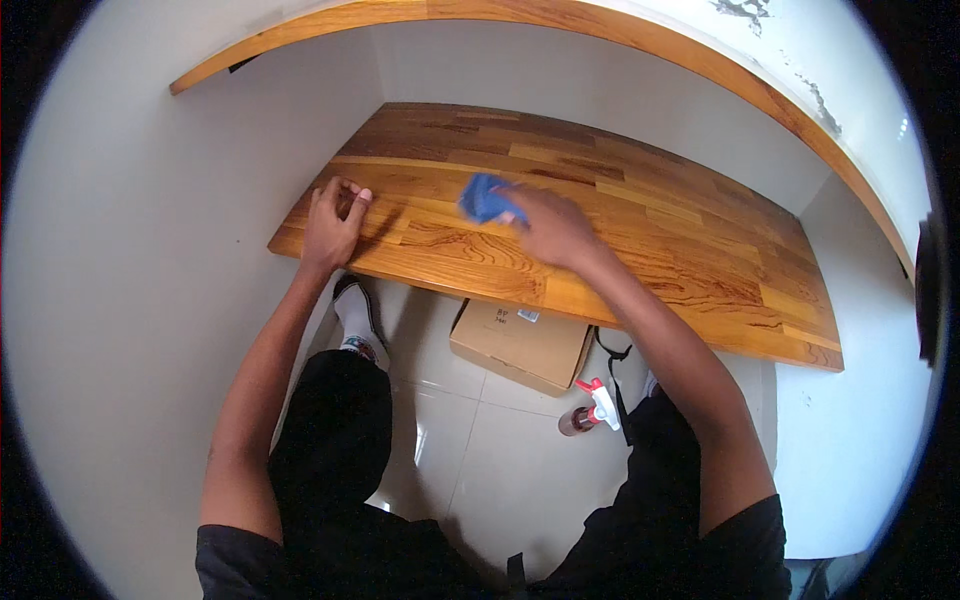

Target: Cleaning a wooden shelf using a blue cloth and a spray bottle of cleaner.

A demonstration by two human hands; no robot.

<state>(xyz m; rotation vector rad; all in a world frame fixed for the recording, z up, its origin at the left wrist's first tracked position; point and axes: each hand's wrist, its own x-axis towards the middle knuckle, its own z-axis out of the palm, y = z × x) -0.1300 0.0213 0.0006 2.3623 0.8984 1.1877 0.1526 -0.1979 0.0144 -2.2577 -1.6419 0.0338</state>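
Note:
My right hand point(551, 221) grips a crumpled blue cloth point(484, 199) over the middle of a varnished wooden shelf board point(480, 251). Both the hand and the cloth are blurred, and whether the cloth touches the wood is hard to tell. At the board's left end, my left hand point(336, 221) is near the front edge with its fingers loosely curled and nothing in them. Its wrist lies over that edge.
A second wooden shelf point(525, 11) curves across above. Below the board, a cardboard box point(517, 345) bearing writing lies on the tiled floor point(450, 435). Beside my leg stands a spray bottle point(589, 412) with a red and white trigger head, near a black strap point(619, 382).

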